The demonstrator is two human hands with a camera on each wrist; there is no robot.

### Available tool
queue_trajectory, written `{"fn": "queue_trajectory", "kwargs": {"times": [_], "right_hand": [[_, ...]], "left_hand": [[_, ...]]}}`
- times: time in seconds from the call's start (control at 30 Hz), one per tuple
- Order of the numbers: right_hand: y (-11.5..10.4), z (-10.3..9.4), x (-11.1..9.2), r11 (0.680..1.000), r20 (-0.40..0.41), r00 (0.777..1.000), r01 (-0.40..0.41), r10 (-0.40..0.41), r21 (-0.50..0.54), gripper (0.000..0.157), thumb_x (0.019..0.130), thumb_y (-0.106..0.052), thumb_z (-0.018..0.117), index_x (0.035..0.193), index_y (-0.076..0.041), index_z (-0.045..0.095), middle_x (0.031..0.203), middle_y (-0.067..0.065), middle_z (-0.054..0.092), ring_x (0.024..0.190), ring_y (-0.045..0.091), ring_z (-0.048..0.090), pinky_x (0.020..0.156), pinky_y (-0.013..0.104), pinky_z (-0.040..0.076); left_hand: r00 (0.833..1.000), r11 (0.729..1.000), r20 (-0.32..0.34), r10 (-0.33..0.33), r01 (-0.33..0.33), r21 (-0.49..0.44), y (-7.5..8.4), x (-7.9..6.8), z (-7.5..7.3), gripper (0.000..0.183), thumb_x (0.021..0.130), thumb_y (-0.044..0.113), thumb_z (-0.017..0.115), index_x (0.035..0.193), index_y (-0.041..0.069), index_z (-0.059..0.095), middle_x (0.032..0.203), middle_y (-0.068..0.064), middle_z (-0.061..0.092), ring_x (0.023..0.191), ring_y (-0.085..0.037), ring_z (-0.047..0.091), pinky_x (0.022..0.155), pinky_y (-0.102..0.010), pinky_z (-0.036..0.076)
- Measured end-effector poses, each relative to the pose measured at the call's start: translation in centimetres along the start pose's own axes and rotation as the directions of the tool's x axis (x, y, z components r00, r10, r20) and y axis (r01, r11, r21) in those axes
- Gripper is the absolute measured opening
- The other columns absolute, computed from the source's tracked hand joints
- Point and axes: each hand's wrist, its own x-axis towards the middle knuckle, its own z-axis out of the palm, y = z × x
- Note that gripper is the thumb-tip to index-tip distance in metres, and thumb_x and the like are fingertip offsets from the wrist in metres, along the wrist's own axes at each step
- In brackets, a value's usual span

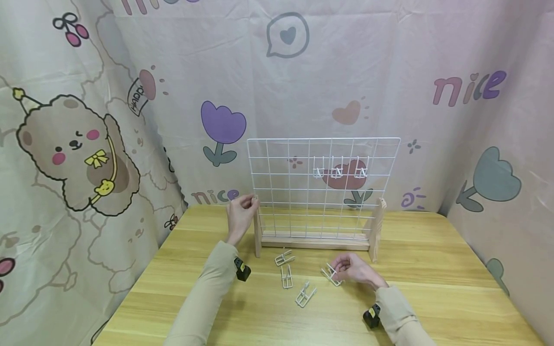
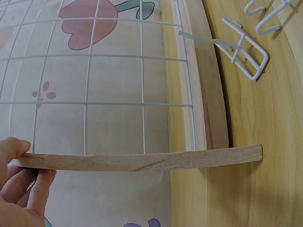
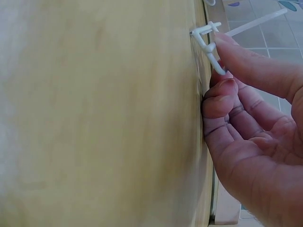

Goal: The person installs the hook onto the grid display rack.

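Toward far edge of yellow wood-grain worktop, head view, left hand pinches pale wooden upright of white wire grid rack; nearer front edge, right hand holds white wire hook. Left wrist: thumb and fingers astride upright; right wrist: thumb, finger pinch hook.

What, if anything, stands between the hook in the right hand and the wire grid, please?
Nothing visible blocks the hook in the right hand; only the low wooden base runs along the foot of the wire grid. Three hung hooks occupy some upper-right spots.
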Motion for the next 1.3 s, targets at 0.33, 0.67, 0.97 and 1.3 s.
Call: {"fn": "queue_trajectory", "kwargs": {"times": [0.33, 0.67, 0.97, 1.3], "right_hand": [[-0.20, 0.03, -0.09, 1.000, 0.002, 1.000, -0.017, 0.017, -0.023, 0.027, 0.077, 0.005, 0.076, 0.098, 0.014, 0.064, 0.082, 0.003, 0.064, 0.074, 0.009, 0.057, 0.066, 0.017, 0.052], [-0.46, 0.09, -0.30, 1.000, 0.003, 1.000, -0.015, 0.015, 0.007, 0.025, 0.078, 0.004, 0.075, 0.098, 0.014, 0.064, 0.084, 0.010, 0.067, 0.073, 0.010, 0.057, 0.065, 0.018, 0.052], [-0.31, 0.12, -0.32, 1.000, -0.007, 1.000, -0.012, 0.012, -0.002, 0.023, 0.080, 0.003, 0.075, 0.097, 0.013, 0.065, 0.084, 0.010, 0.067, 0.072, 0.009, 0.057, 0.066, 0.018, 0.051], [-0.46, 0.19, -0.52, 0.999, -0.019, 1.000, 0.015, -0.016, -0.042, 0.019, 0.082, -0.002, 0.075, 0.094, 0.010, 0.067, 0.083, 0.012, 0.069, 0.071, 0.008, 0.058, 0.064, 0.019, 0.050]], "left_hand": [[1.000, 1.000, 0.004, -0.001, 0.001, -0.017, 0.03, -0.01, 0.02, 0.029, 0.091, 0.007, 0.069, 0.116, -0.009, 0.070, 0.109, -0.024, 0.074, 0.098, -0.036, 0.075, 0.085, -0.046, 0.062], [1.000, 1.000, 0.000, -0.005, 0.005, -0.016, -0.05, -0.03, 0.05, 0.029, 0.091, 0.008, 0.070, 0.116, -0.007, 0.070, 0.109, -0.024, 0.075, 0.098, -0.036, 0.075, 0.085, -0.046, 0.062], [1.000, 1.000, 0.002, -0.002, 0.002, -0.023, -0.08, -0.03, 0.05, 0.027, 0.091, 0.008, 0.070, 0.115, -0.005, 0.071, 0.108, -0.023, 0.075, 0.097, -0.035, 0.076, 0.084, -0.046, 0.063], [1.000, 1.000, 0.008, -0.008, 0.009, -0.030, -0.04, -0.04, 0.00, 0.027, 0.092, 0.008, 0.070, 0.115, -0.006, 0.071, 0.109, -0.023, 0.075, 0.099, -0.035, 0.075, 0.086, -0.046, 0.062]]}}
